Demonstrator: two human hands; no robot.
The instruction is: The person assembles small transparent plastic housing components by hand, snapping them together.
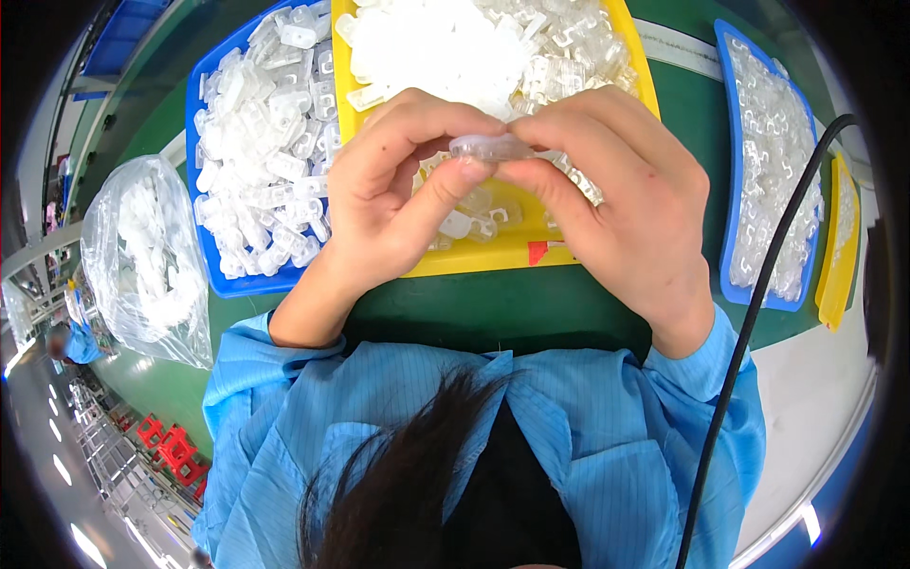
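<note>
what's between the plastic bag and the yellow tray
In the head view, a blue tray heaped with small clear plastic clips sits between the plastic bag and the yellow tray. Green tabletop shows between bag and blue tray.

Head cam looks steeply down, close over hands above green bench (531,303), fisheye-bent rim.

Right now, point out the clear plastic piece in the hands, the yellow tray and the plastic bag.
clear plastic piece (490,146), head view, its middle between the fingertips.
yellow tray (493,254), head view, its near rim.
plastic bag (142,256), head view, its bulging middle.
</note>
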